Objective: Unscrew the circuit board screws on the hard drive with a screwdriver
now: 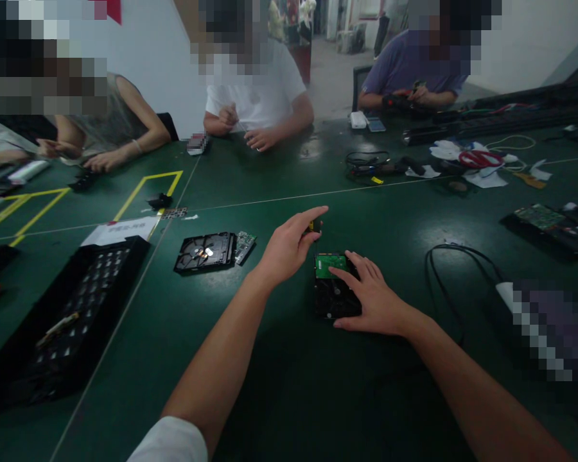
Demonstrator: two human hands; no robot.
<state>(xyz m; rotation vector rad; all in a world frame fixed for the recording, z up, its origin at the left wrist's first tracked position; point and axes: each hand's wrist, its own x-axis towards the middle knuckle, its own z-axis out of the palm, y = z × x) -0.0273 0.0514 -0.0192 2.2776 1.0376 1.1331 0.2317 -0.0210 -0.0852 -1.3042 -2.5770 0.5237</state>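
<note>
Your right hand (378,300) spreads its fingers across a black rectangular hard drive (332,296) with a green circuit board (323,265) on the dark-green tabletop (289,398); near its far-left corner, your left hand (285,250) pinches a small black-and-yellow piece (313,226).

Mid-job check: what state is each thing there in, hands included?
Left hand: closed, pinching a small part
Small part: held, details unclear
Right hand: spread over the drive, touching it
Drive: flat, green board facing up
Second drive: lying flat, unheld
Loose board: beside second drive, unheld
Tray: uncovered, holding parts
</note>
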